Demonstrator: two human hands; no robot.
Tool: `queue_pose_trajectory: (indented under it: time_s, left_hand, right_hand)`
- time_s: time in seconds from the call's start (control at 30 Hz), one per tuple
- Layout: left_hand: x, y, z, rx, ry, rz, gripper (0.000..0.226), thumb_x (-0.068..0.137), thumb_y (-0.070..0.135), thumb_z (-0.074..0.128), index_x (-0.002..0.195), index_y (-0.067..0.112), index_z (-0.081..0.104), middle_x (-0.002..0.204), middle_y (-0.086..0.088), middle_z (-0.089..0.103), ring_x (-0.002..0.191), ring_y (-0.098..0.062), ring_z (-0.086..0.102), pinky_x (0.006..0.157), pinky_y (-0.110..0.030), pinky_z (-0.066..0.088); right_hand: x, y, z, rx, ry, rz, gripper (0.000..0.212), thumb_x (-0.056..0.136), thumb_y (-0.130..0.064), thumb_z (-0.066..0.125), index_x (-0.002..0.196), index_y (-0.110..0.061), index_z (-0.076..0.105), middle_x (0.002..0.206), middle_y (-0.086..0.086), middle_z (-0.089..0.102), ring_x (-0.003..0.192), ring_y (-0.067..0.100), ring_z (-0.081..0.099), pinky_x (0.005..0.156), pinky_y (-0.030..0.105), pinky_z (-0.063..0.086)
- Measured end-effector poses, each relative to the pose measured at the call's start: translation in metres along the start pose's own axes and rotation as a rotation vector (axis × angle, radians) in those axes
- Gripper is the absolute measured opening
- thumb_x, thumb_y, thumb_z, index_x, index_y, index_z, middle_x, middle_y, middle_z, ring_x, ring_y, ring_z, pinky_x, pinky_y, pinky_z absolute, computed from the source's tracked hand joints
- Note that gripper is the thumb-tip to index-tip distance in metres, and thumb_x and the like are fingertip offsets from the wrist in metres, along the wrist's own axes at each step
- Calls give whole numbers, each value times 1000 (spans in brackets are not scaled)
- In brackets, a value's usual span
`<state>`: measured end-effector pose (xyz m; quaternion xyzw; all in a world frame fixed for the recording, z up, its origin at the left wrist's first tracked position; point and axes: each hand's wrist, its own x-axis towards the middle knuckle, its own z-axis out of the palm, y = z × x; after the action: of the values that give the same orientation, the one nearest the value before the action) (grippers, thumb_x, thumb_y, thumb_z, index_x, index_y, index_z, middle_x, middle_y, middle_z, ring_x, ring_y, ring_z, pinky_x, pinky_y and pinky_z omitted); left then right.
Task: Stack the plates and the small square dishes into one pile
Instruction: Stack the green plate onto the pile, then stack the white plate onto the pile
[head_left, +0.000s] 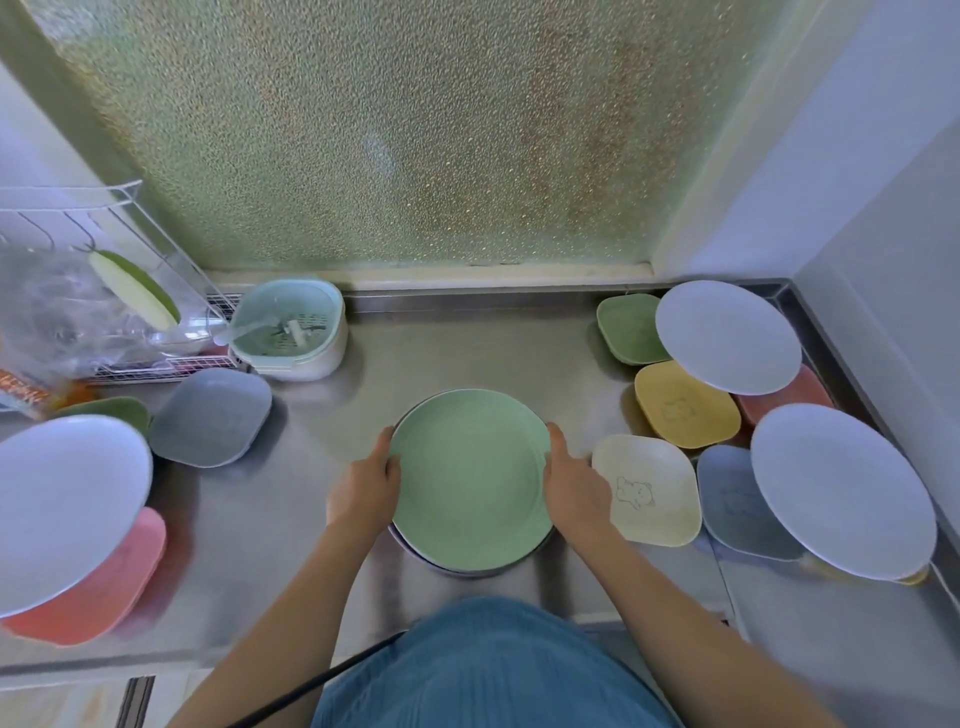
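A round green plate (470, 478) sits at the middle of a stainless steel counter (467, 343), on top of a darker plate whose rim shows beneath it. The left hand (366, 488) grips the green plate's left edge and the right hand (574, 486) grips its right edge, fingers curled over the rim.

Just right of the green plate lies a cream square dish (647, 491) with a bear drawing. Beyond it are a yellow square dish (685, 405), a green square dish (628, 327), a grey-blue square dish (737, 509) and a pink square dish (795, 397), with two pale round plates (727, 335) (841, 491) resting over them.

Left of the green plate sits a grey square dish (210, 415), and farther left a pale round plate (67, 509) lies over a pink square dish (98, 597) and another green one (111, 410).

Behind and left of the green plate stands a mint strainer basket (288, 327) beside a white wire rack (150, 270). The counter ends at a frosted, pebbled glass window (389, 130), with a pale wall (857, 182) on the right.
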<state>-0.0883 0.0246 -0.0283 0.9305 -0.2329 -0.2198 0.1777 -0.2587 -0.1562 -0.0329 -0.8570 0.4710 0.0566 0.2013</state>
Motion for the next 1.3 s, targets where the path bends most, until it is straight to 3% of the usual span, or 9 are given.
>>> queue_pose_trajectory:
  time_s: [0.13,0.2,0.33,0.53,0.73,0.83,0.97,1.13,1.3]
  left_hand:
    - [-1,-6,4,-185,22,-120,55,95,39,39,147,35,25,94,-19,65,82,-38,64,72,-38,49]
    - [0,-6,9,-231,-17,-217,52,93,45,40,142,30,36,103,-21,65,73,-32,59,67,-34,49]
    - [8,3,15,-232,1,-244,38,94,40,36,102,9,56,105,-28,63,85,-38,55,73,-36,42]
    - [21,25,16,-243,59,-238,40,96,36,33,93,2,55,102,-31,62,90,-42,57,73,-39,40]
    - [34,69,19,-100,120,-310,39,94,29,32,123,8,48,121,-26,56,110,-41,53,86,-44,40]
    - [43,94,18,51,198,-171,59,89,24,44,145,14,28,136,-21,46,126,-38,42,101,-46,33]
    - [58,122,26,141,160,24,68,92,26,45,152,19,13,156,-14,24,146,-29,16,118,-47,12]
    - [68,144,45,300,66,199,64,96,39,35,152,29,4,162,-9,5,150,-26,0,120,-51,1]
    - [73,146,53,331,69,191,64,96,44,32,151,31,2,162,-7,2,150,-27,-4,118,-56,-3]
  right_hand:
    - [-7,1,-2,132,58,47,47,100,-34,27,145,-27,14,101,13,67,92,34,63,78,43,47]
    - [-10,2,0,133,55,59,48,99,-35,27,144,-23,15,101,14,67,91,35,63,76,43,47]
    - [-9,6,0,145,-25,19,40,98,-31,29,136,-17,26,101,17,65,91,36,61,76,42,46]
    - [11,16,-17,248,-76,1,36,98,-32,31,128,-14,34,109,20,63,99,39,58,76,42,42]
    - [39,45,-52,326,-70,-18,35,99,-32,31,129,-15,38,106,18,64,94,37,61,82,47,49]
    - [60,71,-74,271,119,-27,32,99,-21,34,128,-9,42,105,18,64,95,35,60,77,41,47]
    - [98,102,-104,39,299,33,38,97,-17,40,132,-4,41,120,21,57,109,36,52,83,45,46]
    - [134,123,-117,-69,216,59,49,99,-25,39,142,-7,26,147,17,35,136,34,31,102,48,35]
    - [153,138,-106,-118,156,47,53,98,-24,40,145,-6,22,152,17,27,140,33,25,109,47,30]
